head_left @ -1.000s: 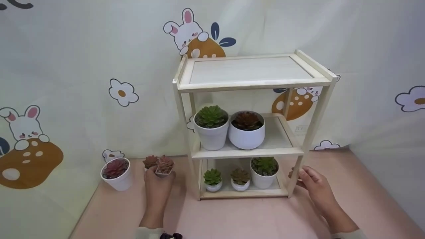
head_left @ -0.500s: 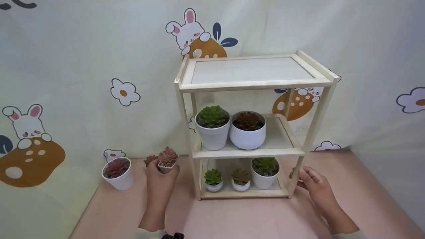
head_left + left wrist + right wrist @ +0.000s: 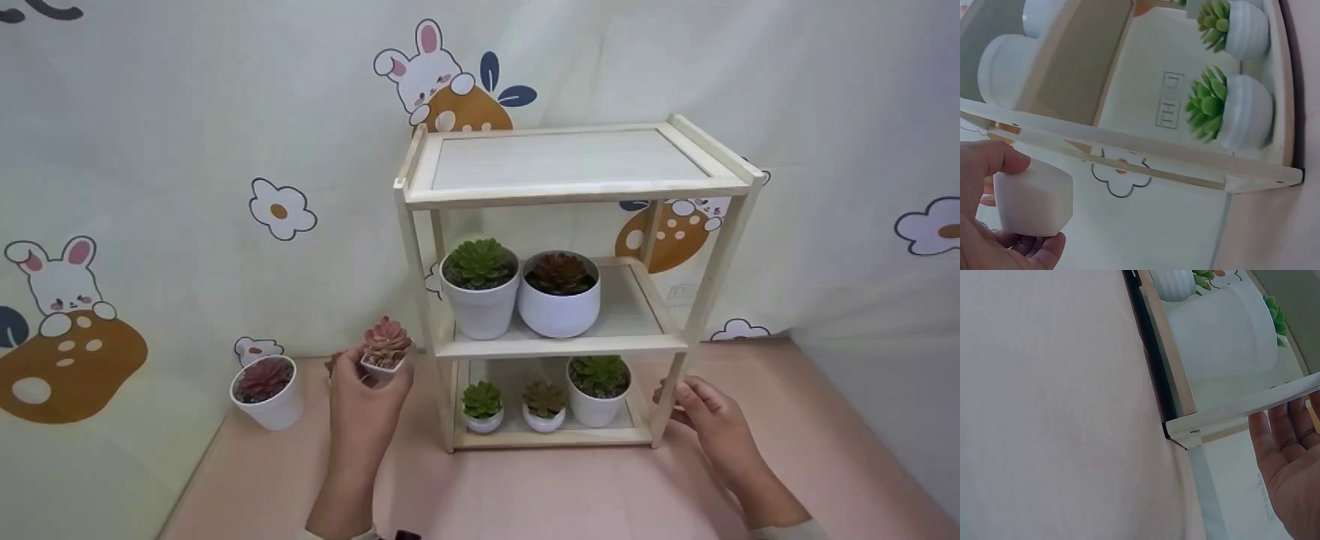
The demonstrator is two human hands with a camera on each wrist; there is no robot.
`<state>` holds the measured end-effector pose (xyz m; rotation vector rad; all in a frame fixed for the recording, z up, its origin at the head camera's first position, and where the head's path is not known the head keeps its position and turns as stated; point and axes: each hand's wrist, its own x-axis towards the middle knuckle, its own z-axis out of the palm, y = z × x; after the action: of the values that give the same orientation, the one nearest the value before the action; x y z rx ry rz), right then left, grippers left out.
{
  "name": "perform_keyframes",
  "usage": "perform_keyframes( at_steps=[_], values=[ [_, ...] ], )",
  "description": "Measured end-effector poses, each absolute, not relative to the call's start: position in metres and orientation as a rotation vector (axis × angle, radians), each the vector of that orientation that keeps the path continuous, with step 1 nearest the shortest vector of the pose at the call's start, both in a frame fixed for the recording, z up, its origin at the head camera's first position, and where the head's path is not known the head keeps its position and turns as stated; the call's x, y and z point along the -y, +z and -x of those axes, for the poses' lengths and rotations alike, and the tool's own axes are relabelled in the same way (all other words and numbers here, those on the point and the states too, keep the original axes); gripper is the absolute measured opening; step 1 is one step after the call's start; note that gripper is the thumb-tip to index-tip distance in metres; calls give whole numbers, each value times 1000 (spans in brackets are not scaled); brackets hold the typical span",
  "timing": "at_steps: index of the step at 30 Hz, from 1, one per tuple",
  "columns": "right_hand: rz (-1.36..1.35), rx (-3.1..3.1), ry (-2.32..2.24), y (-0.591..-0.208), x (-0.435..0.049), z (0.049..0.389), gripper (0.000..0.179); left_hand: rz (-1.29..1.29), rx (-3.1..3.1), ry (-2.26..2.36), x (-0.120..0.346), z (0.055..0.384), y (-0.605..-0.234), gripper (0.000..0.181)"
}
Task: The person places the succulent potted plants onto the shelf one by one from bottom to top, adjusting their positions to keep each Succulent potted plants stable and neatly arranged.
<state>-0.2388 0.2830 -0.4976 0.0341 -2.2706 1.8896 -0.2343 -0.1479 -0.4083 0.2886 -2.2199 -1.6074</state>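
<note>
My left hand [image 3: 369, 409] grips a small square white pot with a pink succulent [image 3: 386, 343], raised off the table just left of the wooden shelf rack [image 3: 562, 346]. In the left wrist view, thumb and fingers hold the white pot [image 3: 1036, 199] by its sides, beside a rack post. My right hand [image 3: 716, 424] holds the rack's right front post low down; a fingertip shows past the post's inner side. The right wrist view has the fingers [image 3: 1264, 439] against that post. Mostly hidden behind my left hand is another reddish succulent [image 3: 334, 363].
A white pot with a dark red succulent [image 3: 268, 401] stands at the left on the pink table [image 3: 585, 495]. The middle shelf bears a green succulent [image 3: 480, 300] and a brown one [image 3: 559, 304]. Several potted succulents stand on the bottom shelf. A printed cloth [image 3: 187, 112] hangs behind.
My left hand has lifted the pink succulent's pot up and slightly right, toward the rack. My right hand stays at the post, and the rack has not moved.
</note>
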Motion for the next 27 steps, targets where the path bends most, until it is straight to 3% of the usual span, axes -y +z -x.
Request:
perform_keyframes(
  at_steps=[13,27],
  values=[
    [-40,2260,1898,-498,-283,239,40,-227,2249,-1643,139,207,-377,74],
    [-28,2265,1902,-497,-283,239,40,-154,2256,-1619,122,196,-371,70]
  ],
)
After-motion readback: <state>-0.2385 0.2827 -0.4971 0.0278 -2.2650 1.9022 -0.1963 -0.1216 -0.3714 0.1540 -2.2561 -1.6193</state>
